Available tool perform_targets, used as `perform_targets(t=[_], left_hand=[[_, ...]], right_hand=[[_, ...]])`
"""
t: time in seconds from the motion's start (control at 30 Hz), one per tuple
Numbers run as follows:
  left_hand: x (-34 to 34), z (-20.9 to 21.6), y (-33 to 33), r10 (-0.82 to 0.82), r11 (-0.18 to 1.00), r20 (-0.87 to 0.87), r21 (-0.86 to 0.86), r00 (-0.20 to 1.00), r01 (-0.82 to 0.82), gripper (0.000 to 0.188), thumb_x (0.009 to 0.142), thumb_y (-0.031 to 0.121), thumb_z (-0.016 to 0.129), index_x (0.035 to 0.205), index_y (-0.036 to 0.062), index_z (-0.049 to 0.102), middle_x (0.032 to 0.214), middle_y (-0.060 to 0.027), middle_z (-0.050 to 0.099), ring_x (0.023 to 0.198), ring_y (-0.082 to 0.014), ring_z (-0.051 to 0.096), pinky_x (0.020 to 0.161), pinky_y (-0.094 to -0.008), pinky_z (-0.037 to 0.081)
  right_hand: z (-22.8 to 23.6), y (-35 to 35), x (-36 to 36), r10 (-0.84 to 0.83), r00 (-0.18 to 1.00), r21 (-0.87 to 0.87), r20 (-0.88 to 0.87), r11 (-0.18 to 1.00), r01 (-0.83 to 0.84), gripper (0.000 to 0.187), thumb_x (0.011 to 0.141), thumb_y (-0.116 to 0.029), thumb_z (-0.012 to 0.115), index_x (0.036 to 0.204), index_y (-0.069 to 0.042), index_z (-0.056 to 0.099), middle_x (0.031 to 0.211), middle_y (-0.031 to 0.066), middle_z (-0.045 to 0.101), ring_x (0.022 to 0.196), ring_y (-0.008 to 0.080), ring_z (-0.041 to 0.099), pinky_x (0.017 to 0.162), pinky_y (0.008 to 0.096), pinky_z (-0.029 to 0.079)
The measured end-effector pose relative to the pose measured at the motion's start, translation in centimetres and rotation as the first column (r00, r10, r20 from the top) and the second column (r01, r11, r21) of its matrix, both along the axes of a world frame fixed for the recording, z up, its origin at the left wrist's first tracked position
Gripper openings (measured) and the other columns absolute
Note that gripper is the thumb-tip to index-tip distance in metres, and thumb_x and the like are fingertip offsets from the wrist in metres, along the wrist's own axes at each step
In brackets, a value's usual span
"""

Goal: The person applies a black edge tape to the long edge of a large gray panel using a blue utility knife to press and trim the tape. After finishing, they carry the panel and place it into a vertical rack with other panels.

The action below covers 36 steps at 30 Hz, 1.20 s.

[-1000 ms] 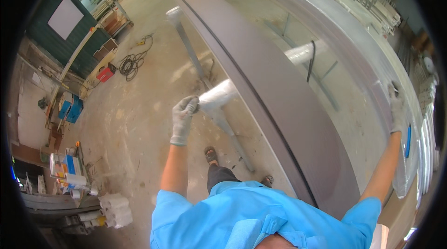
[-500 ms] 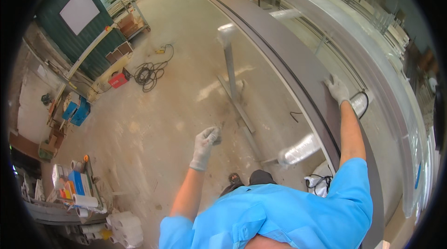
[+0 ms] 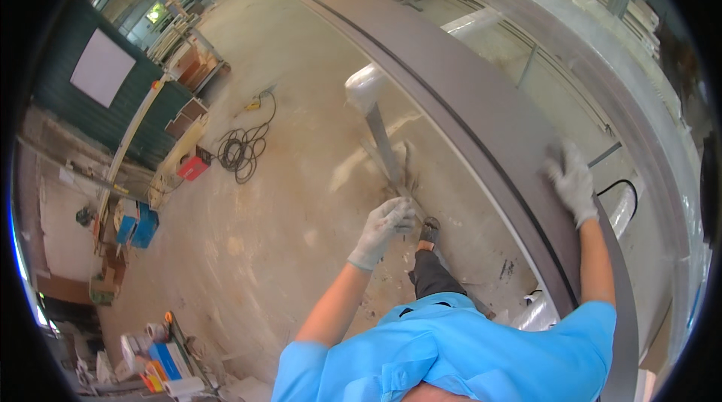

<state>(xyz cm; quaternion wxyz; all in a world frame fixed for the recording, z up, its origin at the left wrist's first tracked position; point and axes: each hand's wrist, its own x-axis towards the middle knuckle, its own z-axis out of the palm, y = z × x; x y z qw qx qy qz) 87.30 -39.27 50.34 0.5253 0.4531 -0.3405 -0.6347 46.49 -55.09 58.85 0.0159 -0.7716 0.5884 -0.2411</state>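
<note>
Lying over the board [image 3: 477,94], your right hand [image 3: 574,184] has loose fingers. Left of the board, your left hand [image 3: 383,227] curls, grasp unclear.

plenty of room left of the brown panel [image 3: 451,86] for the left hand [image 3: 385,227], but a wrapped support [image 3: 364,86] juts out there; right of the panel, narrower gap, black cord [image 3: 636,197] looping in, plastic-wrapped profile [image 3: 653,109] walling it off!
</note>
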Motion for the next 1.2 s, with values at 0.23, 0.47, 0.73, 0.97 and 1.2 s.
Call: perform_targets(t=[0.23, 0.47, 0.73, 0.97, 1.2], left_hand=[[-1.0, 1.8, -19.1, 0.211, 0.976, -0.126, 0.089, 0.969, -0.2, 0.044, 0.104, 0.038, 0.06, 0.129, 0.0011, 0.059, 0.1, -0.0046, 0.065, 0.086, -0.0138, 0.063, 0.077, -0.0297, 0.053], [8.4, 5.2, -29.5, 0.644, 0.765, 0.31, -0.271, 0.699, -0.584, 0.044, 0.104, 0.04, 0.059, 0.122, -0.0001, 0.062, 0.095, -0.0037, 0.065, 0.085, -0.014, 0.062, 0.078, -0.029, 0.051], [18.3, 1.7, -44.1, 0.519, 0.853, -0.243, 0.217, 0.82, -0.476, 0.051, 0.106, 0.047, 0.049, 0.132, 0.0034, 0.058, 0.126, -0.0129, 0.064, 0.119, -0.0253, 0.059, 0.099, -0.0427, 0.052], [17.7, 0.4, -45.2, 0.268, 0.963, -0.274, 0.075, 0.924, -0.258, 0.054, 0.106, 0.053, 0.045, 0.136, 0.0094, 0.056, 0.135, -0.0109, 0.061, 0.128, -0.0266, 0.056, 0.107, -0.0472, 0.049], [18.3, -2.3, -43.4, -0.049, 0.989, -0.628, 0.078, 0.776, 0.126, 0.049, 0.11, 0.044, 0.041, 0.138, 0.0065, 0.053, 0.135, -0.0107, 0.061, 0.124, -0.0253, 0.059, 0.108, -0.0452, 0.049]], right_hand=[[1.9, -3.1, 12.2, 0.341, 0.939, 0.114, -0.046, 0.935, -0.335, 0.037, 0.082, -0.029, 0.075, 0.115, -0.015, 0.065, 0.131, 0.0114, 0.055, 0.129, 0.0361, 0.048, 0.109, 0.0545, 0.036], [0.7, -14.5, 23.5, 0.475, 0.88, -0.021, 0.023, 0.88, -0.475, 0.011, 0.083, -0.012, 0.07, 0.093, -0.014, 0.064, 0.089, 0.0058, 0.063, 0.087, 0.0287, 0.063, 0.075, 0.0418, 0.05], [0.9, -16.6, 26.0, 0.504, 0.859, -0.067, 0.097, 0.864, -0.499, 0.008, 0.085, -0.009, 0.067, 0.091, -0.01, 0.062, 0.085, 0.0073, 0.064, 0.082, 0.0298, 0.063, 0.074, 0.0439, 0.051], [1.1, -19.3, 30.1, 0.42, 0.898, -0.035, 0.133, 0.907, -0.42, 0.014, 0.08, -0.005, 0.07, 0.088, -0.011, 0.061, 0.079, 0.0077, 0.063, 0.078, 0.0315, 0.063, 0.072, 0.0438, 0.051], [0.5, -30.2, 42.8, 0.318, 0.946, -0.036, 0.061, 0.948, -0.316, 0.012, 0.082, -0.009, 0.07, 0.09, -0.011, 0.061, 0.084, 0.0072, 0.065, 0.082, 0.032, 0.063, 0.074, 0.0449, 0.051]])
